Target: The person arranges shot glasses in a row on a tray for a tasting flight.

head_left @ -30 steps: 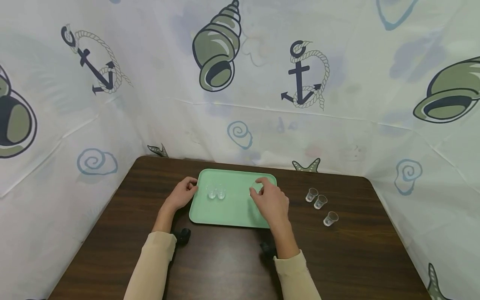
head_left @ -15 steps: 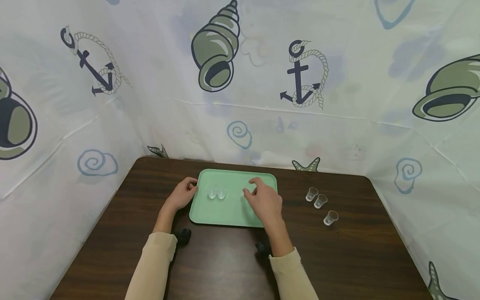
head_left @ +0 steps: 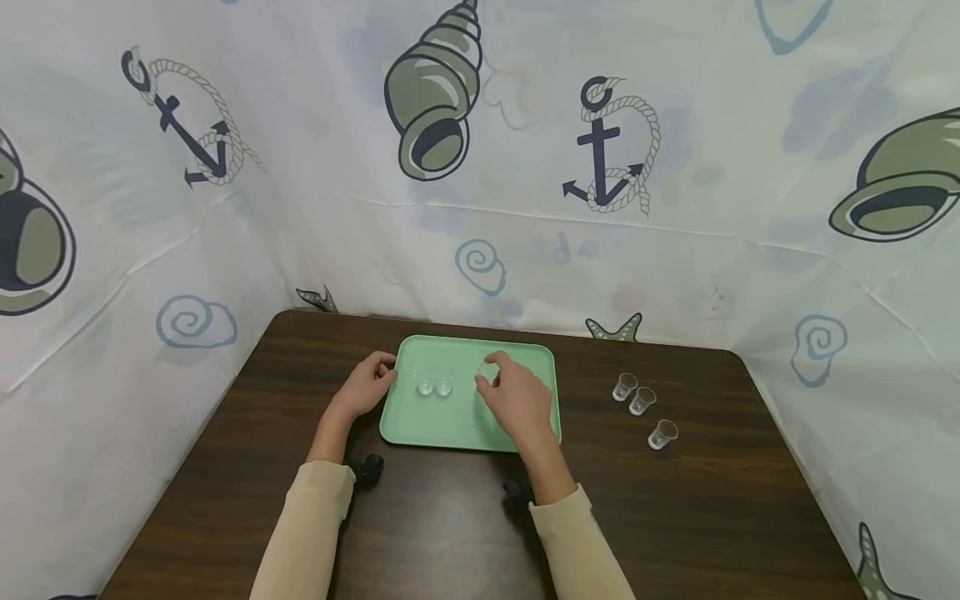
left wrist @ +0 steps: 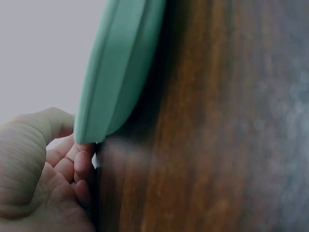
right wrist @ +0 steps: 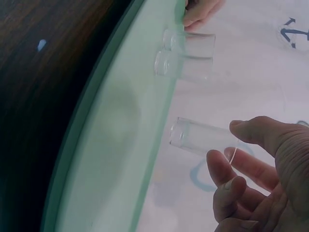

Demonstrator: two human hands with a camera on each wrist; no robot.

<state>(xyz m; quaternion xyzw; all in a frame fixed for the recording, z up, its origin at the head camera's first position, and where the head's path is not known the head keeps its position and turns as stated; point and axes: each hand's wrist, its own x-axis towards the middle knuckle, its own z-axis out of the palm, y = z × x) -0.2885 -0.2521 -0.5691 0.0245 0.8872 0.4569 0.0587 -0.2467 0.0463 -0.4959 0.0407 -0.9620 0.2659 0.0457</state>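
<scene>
A mint-green tray [head_left: 450, 427] lies on the dark wooden table. My left hand [head_left: 364, 387] holds its left edge; in the left wrist view the thumb is at the tray's rim [left wrist: 99, 111] and the fingers curl beneath it. Over the right half of the tray, my right hand [head_left: 521, 402] pinches a clear shot glass [right wrist: 199, 137] near its mouth, between thumb and fingertips. The glass's base points down toward the tray. Two more clear shot glasses, one [head_left: 425, 387] and another [head_left: 444, 386], stand side by side on the tray's left half.
Three clear shot glasses stand on the table right of the tray: one [head_left: 625, 387] at the back, one [head_left: 642, 401] close beside it, one [head_left: 663, 434] nearer the front. A white printed curtain [head_left: 525, 250] hangs behind the table [head_left: 435, 533].
My right hand has moved left over the tray with the shot glass, toward the two standing there. The left hand stays at the tray's edge.
</scene>
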